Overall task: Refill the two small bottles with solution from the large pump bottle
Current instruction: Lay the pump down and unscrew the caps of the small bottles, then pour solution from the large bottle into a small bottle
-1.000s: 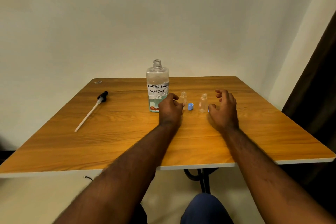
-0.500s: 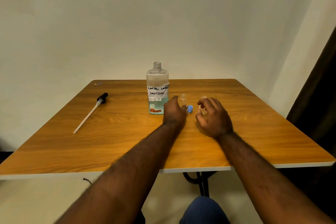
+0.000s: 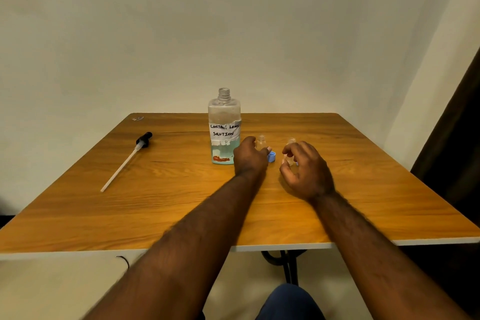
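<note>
Two small bottles (image 3: 260, 142) (image 3: 291, 143) upright at frame centre, right of pump bottle (image 3: 225, 127): left hand (image 3: 250, 157) curls around one, right hand (image 3: 306, 167) half-open beside other, actual contact unclear.

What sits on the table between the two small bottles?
In the head view, a blue cap lies on the table between the left small bottle and the right small bottle, beside the left hand.

Both forearms reach fwd (bare); left hand (image 3: 250, 157) curled knuckles-up, right hand (image 3: 306, 171) cupped, fingers (image 3: 288, 149) bent.
</note>
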